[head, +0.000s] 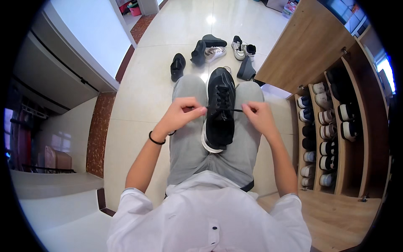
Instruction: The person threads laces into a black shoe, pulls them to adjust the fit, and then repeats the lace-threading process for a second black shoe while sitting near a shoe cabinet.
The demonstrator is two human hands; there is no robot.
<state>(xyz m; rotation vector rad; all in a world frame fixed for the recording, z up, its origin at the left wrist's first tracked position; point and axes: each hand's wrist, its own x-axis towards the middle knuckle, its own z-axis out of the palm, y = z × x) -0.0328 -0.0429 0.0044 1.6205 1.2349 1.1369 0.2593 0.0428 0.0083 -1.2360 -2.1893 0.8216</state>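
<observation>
A black sneaker (223, 94) with a white sole rests across my thighs, toe pointing away from me and heel toward my lap. Its black shoelace (236, 110) is drawn out sideways at the top of the lacing. My left hand (184, 111) pinches one lace end close to the shoe's left side, thumb against forefinger. On the right, my right hand (258, 116) pinches the other end, a short taut stretch of lace showing between it and the shoe. The left wrist wears a black band (156, 142).
Beyond my knees, a black shoe (178, 67), dark grey shoes (198, 53) and white sneakers (238, 48) lie on the tiled floor (138, 94). At right stands a wooden shoe cabinet (365, 157), its door (302, 44) swung open, several pairs on its shelves. A white door (85, 34) is at left.
</observation>
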